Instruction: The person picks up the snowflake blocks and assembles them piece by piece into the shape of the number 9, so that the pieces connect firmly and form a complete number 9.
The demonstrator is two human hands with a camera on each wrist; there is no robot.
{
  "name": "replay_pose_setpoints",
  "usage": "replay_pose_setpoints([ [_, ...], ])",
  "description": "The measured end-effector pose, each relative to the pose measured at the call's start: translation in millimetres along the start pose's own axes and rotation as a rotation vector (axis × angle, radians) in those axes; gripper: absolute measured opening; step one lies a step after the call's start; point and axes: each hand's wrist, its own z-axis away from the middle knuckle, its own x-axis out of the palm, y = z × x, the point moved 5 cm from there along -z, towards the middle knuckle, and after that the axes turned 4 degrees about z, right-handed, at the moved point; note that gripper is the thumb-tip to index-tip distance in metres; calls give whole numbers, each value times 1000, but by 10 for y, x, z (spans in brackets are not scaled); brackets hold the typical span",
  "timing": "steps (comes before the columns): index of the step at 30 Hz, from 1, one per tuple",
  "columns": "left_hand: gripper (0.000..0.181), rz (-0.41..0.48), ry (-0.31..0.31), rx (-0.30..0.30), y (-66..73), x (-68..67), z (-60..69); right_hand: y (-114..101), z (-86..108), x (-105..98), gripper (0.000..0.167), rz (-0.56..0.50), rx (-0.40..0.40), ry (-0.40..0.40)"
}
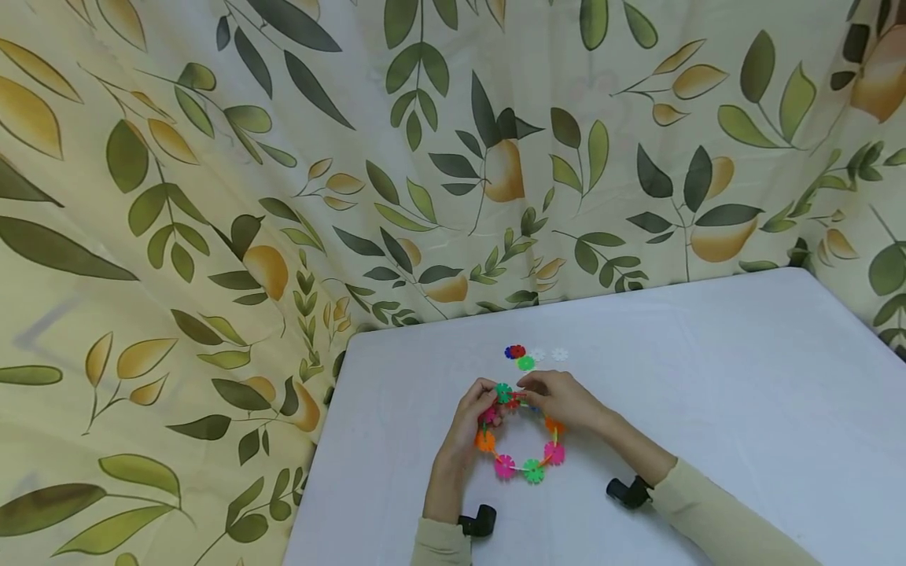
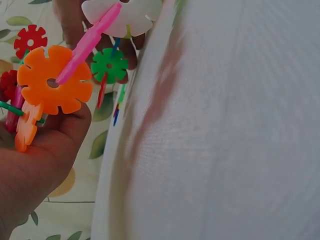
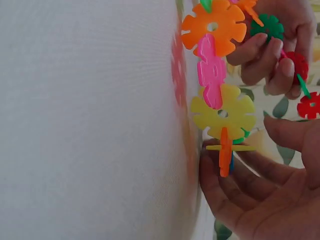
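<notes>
A ring-shaped chain of slotted plastic flower discs [image 1: 534, 472], in orange, pink, green, yellow, red and white, is held just over the white table. My left hand [image 1: 470, 417] grips its left side, fingers curled about red and green discs [image 3: 267, 27]. On the other side my right hand [image 1: 566, 397] has its fingers bent round the chain, behind a yellow disc [image 3: 222, 112] and an orange disc [image 3: 224, 155]. Its thumb [image 3: 285, 132] stands apart from the fingers. A red disc [image 3: 309, 106] sticks out from the left hand's part of the chain.
Loose discs lie on the table behind the hands: a red disc [image 1: 518, 351] over a blue one, a green disc [image 1: 525, 363] and a white disc [image 1: 559, 354]. A leaf-patterned curtain [image 1: 453, 196] hangs along the table's [image 1: 708, 377] back and left edges.
</notes>
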Motion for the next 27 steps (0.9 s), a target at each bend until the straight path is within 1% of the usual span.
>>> replay_pose_setpoints([
  [5, 24, -14, 4, 10, 7, 1, -4, 68, -20, -13, 27, -61, 52, -52],
  [9, 30, -12, 14, 19, 3, -10, -10, 96, -17, -53, 29, -95, 76, -73],
  [13, 30, -18, 26, 45, 4, -27, -17, 89, -1, -103, 34, -122, 95, -82],
  [18, 28, -39, 51, 63, 4, -57, -17, 70, 17, -139, 33, -146, 120, -97],
  [21, 29, -45, 56, 66, 12, -62, -15, 73, 22, -151, 32, -167, 120, -91],
  [27, 34, -78, 84, 55, 16, -65, -15, 44, 40, -189, 29, -191, 114, -34],
])
